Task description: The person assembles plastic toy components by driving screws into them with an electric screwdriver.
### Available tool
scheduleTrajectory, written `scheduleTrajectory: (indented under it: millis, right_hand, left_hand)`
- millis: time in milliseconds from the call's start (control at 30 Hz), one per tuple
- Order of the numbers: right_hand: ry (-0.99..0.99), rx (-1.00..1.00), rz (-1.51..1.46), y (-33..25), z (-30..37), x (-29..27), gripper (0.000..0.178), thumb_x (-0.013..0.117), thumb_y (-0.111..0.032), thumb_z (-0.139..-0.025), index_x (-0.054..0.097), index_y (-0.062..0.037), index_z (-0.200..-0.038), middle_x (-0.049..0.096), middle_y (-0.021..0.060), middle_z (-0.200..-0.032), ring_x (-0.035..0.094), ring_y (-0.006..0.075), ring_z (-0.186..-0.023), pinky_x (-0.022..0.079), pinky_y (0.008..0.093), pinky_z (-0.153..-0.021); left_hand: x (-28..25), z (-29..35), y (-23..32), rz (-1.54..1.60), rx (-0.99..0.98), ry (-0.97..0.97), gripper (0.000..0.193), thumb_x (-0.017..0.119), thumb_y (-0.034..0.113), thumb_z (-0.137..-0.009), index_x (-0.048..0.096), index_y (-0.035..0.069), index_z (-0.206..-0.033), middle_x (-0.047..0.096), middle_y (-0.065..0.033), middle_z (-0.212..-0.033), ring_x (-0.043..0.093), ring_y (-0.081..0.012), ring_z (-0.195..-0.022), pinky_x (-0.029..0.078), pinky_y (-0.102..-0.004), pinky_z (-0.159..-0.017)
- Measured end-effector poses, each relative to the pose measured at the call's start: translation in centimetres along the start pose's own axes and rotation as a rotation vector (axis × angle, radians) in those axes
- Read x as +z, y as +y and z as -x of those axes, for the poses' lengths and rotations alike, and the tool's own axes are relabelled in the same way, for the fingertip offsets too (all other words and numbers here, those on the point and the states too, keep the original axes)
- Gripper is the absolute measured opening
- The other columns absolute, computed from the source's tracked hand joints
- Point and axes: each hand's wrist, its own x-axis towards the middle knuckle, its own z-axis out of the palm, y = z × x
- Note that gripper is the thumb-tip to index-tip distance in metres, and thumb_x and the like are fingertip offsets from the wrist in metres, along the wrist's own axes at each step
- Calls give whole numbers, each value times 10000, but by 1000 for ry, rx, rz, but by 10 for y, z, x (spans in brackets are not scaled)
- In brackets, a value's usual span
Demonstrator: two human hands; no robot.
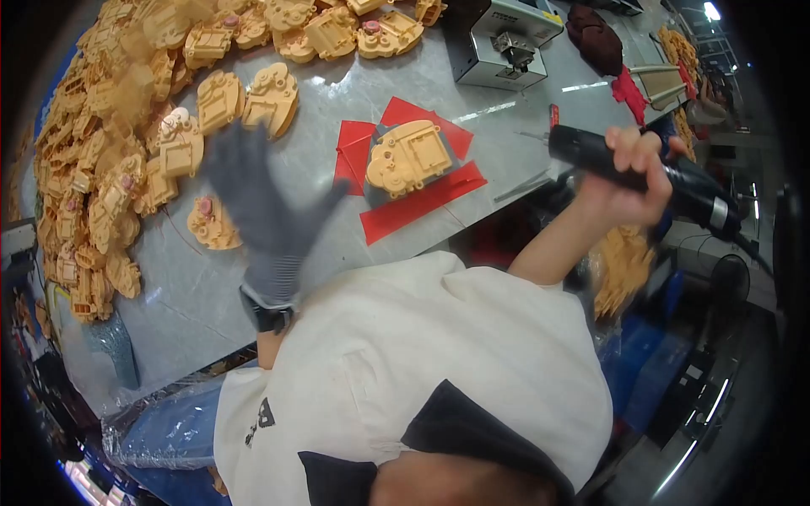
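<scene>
My left hand [274,198], in a grey knitted glove, hovers over the table with its fingers spread and nothing in it. It is slightly blurred. Close by lie a few loose yellow plastic housings [213,223]. My bare right hand [633,169] is wrapped round a black electric screwdriver [586,152], whose thin bit points left. Between my hands, one yellow plastic housing [413,156] rests face up on a dark block [386,199]. Red strips [422,202] lie around that block on several sides. The screwdriver's bit is apart from the housing.
A big heap of yellow housings [93,177] covers the left of the grey table [329,93], with more along its far side. A metal box-shaped machine [498,63] stands at the back right. Beside it lies a dark red cloth bundle [595,38]. Blue bins [645,363] are at right.
</scene>
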Motion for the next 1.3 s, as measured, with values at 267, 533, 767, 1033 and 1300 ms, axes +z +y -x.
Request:
scheduleTrajectory:
  millis: [267,533,767,1033,1300]
  right_hand:
    - [-2,14,-105,0,16,3,358,513,-97,-751,504,-101,-1109,432,5,-671,420,136,-584,367,339,-666]
    - [136,84,-117,-11,25,-36,345,518,-76,-743,516,-78,-1088,424,4,-659,405,126,-581,354,318,-667]
    - [72,203,-166,8,25,-21,347,528,-93,-750,499,-80,-1096,429,8,-691,405,129,-591,366,318,-676]
    - [49,194,-101,8,37,-10,346,525,-93,-746,522,-74,-1092,435,5,-678,399,122,-584,352,308,-665]
    - [117,217,-19,10,49,10,330,522,-93,-745,514,-78,-1075,409,3,-669,397,123,-580,347,310,-662]
  left_hand:
    - [59,4,52,304,151,-402,750,765,251,-643,425,144,-1303,498,-154,-1193,510,-315,-1085,404,-434,-955]
    - [-156,31,-12,2358,587,615,548,652,144,-824,423,46,-1312,551,-83,-1192,553,-230,-1079,380,-475,-1017]
    - [-156,27,-33,2242,1443,-278,412,477,238,-924,461,-4,-1257,582,-121,-1170,592,-231,-1034,425,-443,-977]
    - [-86,70,-25,1064,-418,-38,663,689,312,-778,441,-66,-1264,525,-196,-1256,467,-277,-1214,304,-380,-1051]
    - [-89,92,-62,1019,-512,82,664,705,329,-760,462,-35,-1259,518,-199,-1256,483,-281,-1194,346,-379,-1022]
